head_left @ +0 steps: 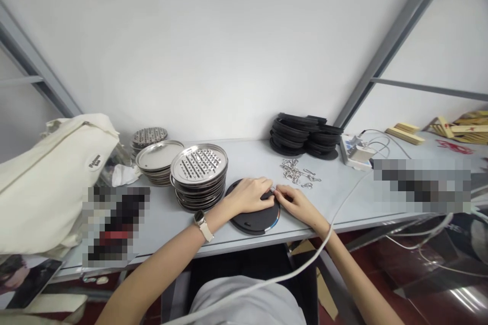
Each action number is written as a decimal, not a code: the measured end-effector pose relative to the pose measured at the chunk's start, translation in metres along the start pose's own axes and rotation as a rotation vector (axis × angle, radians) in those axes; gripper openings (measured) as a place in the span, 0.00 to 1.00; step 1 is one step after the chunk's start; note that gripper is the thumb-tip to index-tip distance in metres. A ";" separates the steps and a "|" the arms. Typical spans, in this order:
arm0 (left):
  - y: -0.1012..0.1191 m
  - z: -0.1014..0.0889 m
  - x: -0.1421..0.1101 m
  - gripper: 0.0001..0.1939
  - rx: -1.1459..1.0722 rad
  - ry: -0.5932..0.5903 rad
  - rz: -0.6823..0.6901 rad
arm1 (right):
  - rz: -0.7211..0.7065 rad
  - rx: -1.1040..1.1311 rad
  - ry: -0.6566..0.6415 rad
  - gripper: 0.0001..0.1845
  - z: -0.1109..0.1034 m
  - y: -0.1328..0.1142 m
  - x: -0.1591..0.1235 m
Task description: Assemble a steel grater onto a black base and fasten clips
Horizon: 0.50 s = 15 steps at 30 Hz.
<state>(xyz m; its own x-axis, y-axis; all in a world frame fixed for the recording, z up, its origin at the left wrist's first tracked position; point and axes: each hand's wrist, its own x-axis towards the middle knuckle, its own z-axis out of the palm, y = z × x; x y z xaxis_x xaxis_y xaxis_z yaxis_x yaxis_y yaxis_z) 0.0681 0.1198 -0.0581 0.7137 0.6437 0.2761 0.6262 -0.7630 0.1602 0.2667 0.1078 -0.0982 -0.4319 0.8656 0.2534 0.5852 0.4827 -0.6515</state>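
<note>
A round, flat black disc lies near the front edge of the table, with a coloured strip along its right rim and a small slot near its lower left. My left hand, with a watch on the wrist, rests across the disc, its fingers bent over and gripping it. At the disc's upper right edge, my right hand pinches a small shiny metal piece; the left fingertips are close to it. Just behind the hands is a loose pile of small metal hooks and rings.
Stacked round metal graters stand left of the disc, beside metal lids. Black discs are piled at the back. A power strip sits right, its white cable crossing my right forearm. A cream bag leans at left.
</note>
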 end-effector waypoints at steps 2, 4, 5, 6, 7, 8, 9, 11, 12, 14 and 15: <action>0.000 0.000 0.000 0.09 0.002 -0.008 -0.006 | 0.008 0.036 0.001 0.17 0.001 0.000 0.000; 0.001 -0.001 0.000 0.09 0.000 -0.020 -0.018 | 0.005 0.073 0.002 0.16 0.001 0.000 0.000; 0.001 -0.002 0.000 0.09 0.000 -0.024 -0.021 | 0.000 0.082 -0.001 0.15 0.001 -0.001 0.000; 0.002 -0.002 0.000 0.09 0.001 -0.025 -0.023 | -0.004 0.082 -0.002 0.15 0.001 -0.002 0.000; 0.002 -0.002 0.000 0.09 0.007 -0.021 -0.024 | -0.007 0.074 -0.003 0.16 0.000 -0.003 0.000; 0.002 -0.003 0.000 0.09 0.016 -0.015 -0.026 | -0.007 0.063 -0.004 0.16 0.000 -0.003 0.000; 0.003 -0.003 0.000 0.09 0.026 -0.008 -0.033 | -0.007 0.050 -0.006 0.16 -0.001 -0.004 0.001; 0.003 -0.002 0.000 0.09 0.047 -0.008 -0.063 | -0.008 0.026 -0.008 0.17 -0.002 -0.005 0.001; 0.003 -0.001 0.000 0.10 0.054 -0.014 -0.082 | -0.008 0.016 -0.008 0.17 -0.002 -0.006 0.001; 0.003 0.000 0.000 0.10 0.063 -0.034 -0.108 | -0.009 0.001 -0.007 0.16 -0.003 -0.007 0.001; 0.003 0.000 0.000 0.10 0.066 -0.044 -0.109 | -0.009 -0.004 -0.008 0.16 -0.003 -0.008 0.001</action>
<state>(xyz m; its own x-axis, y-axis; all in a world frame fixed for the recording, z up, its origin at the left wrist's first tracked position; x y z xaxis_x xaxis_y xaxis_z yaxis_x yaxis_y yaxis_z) 0.0699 0.1174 -0.0577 0.6525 0.7257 0.2182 0.7191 -0.6838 0.1241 0.2643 0.1052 -0.0906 -0.4423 0.8603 0.2535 0.5839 0.4908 -0.6467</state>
